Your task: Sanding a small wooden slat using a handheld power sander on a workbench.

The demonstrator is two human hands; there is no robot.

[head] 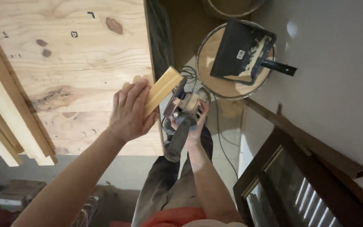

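- Wood block (163,89): lower end hidden under left hand (129,112); fingers cover it.
- Power tool (184,110): working end behind the block, blurred; can't tell its kind for sure. Right hand (196,126) wraps the body, grip mostly hidden.
- Plywood surface (68,54): cut off at 12 & 9 o'clock.
- Bucket (227,86) at 1 o'clock: contents mostly covered by black dustpan (240,50).
- Second round rim (232,6): cut off at 12.

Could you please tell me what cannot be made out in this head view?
- Pale rectangular wood block: its near end is covered by the left hand.
- Grey handheld power tool: its working face is hidden by the block; the right hand wraps its body.
- Round bucket: its contents are hidden under the black dustpan.
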